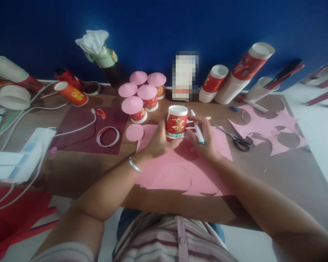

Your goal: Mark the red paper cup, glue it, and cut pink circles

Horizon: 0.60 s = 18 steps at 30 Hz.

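Note:
My left hand [160, 140] is wrapped round the left side of a red paper cup [176, 123] with a gold figure, a white top and a patterned green-and-white lower band. In my right hand [206, 136] lies a white marker [197, 127] with a teal end pointing down toward me. The right fingertips are close to the cup's right side; whether they touch it I cannot tell. Below both hands spreads pink paper [166, 171] with curved cuts. A pink paper disc [135, 133] lies left of the cup.
Several cups topped with pink cones [132, 105] stand behind left. Scissors [242, 142] and cut-out pink scraps [270, 127] lie right. Stacked cups [244, 71] and a phone-like blurred object [184, 76] stand along the back. A tape roll [108, 137] and power strip [30, 153] are left.

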{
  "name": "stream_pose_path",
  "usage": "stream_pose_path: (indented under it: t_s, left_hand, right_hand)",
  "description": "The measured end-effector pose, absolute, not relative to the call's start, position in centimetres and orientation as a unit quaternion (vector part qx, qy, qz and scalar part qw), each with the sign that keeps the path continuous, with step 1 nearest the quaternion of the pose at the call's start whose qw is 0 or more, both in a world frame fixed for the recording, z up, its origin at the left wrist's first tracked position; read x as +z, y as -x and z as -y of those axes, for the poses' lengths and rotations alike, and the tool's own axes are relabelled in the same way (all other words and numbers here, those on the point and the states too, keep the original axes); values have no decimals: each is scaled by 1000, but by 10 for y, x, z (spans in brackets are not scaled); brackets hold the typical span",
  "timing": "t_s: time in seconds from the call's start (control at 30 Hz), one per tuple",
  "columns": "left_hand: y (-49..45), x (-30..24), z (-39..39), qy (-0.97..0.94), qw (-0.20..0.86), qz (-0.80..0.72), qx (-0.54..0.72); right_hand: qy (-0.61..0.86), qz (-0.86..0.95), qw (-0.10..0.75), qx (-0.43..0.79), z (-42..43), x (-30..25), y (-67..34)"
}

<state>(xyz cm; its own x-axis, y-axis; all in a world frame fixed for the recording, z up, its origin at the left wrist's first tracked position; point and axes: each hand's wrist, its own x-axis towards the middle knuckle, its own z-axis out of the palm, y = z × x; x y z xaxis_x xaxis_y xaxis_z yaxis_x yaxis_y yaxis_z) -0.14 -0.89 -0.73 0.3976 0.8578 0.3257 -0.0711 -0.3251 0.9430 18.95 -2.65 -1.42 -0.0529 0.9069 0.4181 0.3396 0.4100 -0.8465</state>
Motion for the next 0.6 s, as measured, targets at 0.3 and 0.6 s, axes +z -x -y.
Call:
stream_pose_path:
  t_s: [0.3, 0.6]
  left_hand:
    - [3, -19, 6, -689, 398, -379, 472]
    - [9, -23, 2, -718, 388, -348, 461]
  right_hand:
    - [469, 679, 501, 262, 24, -17, -189]
    - [466, 690, 494, 249, 25, -15, -191]
